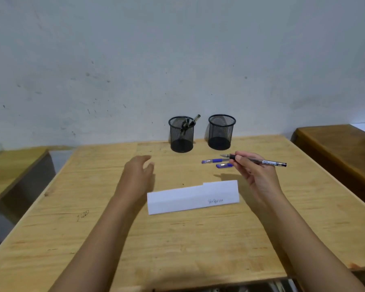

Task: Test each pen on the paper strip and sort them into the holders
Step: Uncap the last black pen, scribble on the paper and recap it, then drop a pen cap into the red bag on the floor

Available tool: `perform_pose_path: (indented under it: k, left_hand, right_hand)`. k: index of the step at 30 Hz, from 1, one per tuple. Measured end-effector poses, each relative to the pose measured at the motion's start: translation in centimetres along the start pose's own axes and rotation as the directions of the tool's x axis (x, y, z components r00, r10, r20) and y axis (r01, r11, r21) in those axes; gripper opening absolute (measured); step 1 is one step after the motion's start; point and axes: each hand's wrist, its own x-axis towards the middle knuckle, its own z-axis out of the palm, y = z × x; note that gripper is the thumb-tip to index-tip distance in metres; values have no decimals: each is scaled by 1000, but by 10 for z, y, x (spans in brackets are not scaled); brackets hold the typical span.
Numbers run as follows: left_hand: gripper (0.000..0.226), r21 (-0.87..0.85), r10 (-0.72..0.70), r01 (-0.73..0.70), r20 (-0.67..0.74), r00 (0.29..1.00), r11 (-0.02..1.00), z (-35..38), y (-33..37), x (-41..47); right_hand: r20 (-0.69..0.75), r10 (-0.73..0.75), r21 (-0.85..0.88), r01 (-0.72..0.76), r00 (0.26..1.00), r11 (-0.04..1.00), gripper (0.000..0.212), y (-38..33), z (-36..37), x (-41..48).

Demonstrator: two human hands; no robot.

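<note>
Right hand (253, 172) pinches a slim grey pen (253, 160) above the grained wooden table (177, 239); left hand (137, 175) hovers, fingers loosely spread; round mesh holders (181, 134) behind.

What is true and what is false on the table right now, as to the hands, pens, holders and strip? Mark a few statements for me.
1. The right hand grips a black-grip pen above the table, clear of the paper strip. True.
2. The left hand holds the blue pen. False: that hand is open and holds nothing; the blue pen lies on the table.
3. Both mesh holders hold pens. False: the left mesh holder holds pens, while the right mesh holder looks empty.
4. The paper strip bears scribbles near its right end. True.
</note>
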Motion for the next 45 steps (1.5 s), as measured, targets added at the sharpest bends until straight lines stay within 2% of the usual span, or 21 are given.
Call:
perform_pose_path:
  k: [2, 4, 6, 8, 10, 14, 16, 20, 24, 32, 36, 38, 39, 41, 43, 45]
  left_hand:
    - [36, 98, -99, 92, 66, 993, 991, -5, -18, 17]
    - [31, 207, -117, 81, 168, 979, 975, -3, -31, 27]
    - [26, 264, -87, 28, 213, 973, 964, 0, -37, 31]
    - [21, 259, -42, -10, 194, 980, 966, 3, -40, 32]
    - [17, 235, -4, -35, 166, 986, 971, 3, -39, 32]
    - [4, 36, -17, 14, 102, 995, 999, -5, -25, 23]
    - [3, -91, 20, -14, 69, 997, 996, -10, -10, 19]
    - [17, -284, 151, -123, 80, 985, 951, -21, 28, 9]
    - [23, -444, 226, -173, 70, 972, 879, -26, 58, -5]
    - [24, -523, 312, -231, 72, 947, 820, -24, 83, -21]
    - [20, -625, 305, -189, 84, 949, 757, -16, 92, -19]
    - [20, -705, 297, -136, 111, 948, 696, -11, 97, -13]
    - [20, -745, 297, -108, 126, 947, 659, -8, 101, -9]
    - [19, -798, 300, -74, 138, 944, 599, -1, 109, 1]
    - [16, -823, 319, -53, 159, 935, 566, 7, 120, 13]
    - [15, -836, 354, -44, 183, 917, 547, 15, 134, 28]
  right_hand:
    - [11, -8, 6, 8, 1000, 1000, 32, -8, 5, 4]
    - [18, -4, 5, 4, 1000, 1000, 39, -12, 9, 8]
    - [31, 15, -2, -15, 999, 1000, 27, -12, 14, 9]
    - [38, 32, -14, -32, 999, 999, 14, -10, 18, 9]
    - [36, 42, -9, -42, 998, 999, 11, -8, 23, 7]
    - [58, 30, -24, -29, 998, 999, 24, -7, 33, 0]
    - [88, 33, -34, -30, 996, 999, 19, -7, 39, -3]
    - [132, 54, -65, -46, 990, 997, 13, -8, 51, -8]
    - [172, 44, -55, -35, 984, 998, 14, -12, 58, -14]
    - [241, 10, -118, 19, 970, 993, 11, -27, 59, -28]
    - [232, 2, -182, 41, 973, 982, 46, -33, 52, -28]
    - [182, -2, -198, 38, 983, 979, 38, -38, 46, -22]
    - [173, -2, -156, 29, 985, 987, 28, -42, 45, -18]
    - [172, -25, -76, 39, 985, 996, 26, -47, 42, -8]
    - [154, -46, -42, 53, 987, 998, 26, -52, 41, 3]
    - [120, -81, -21, 84, 989, 996, 17, -58, 38, 14]
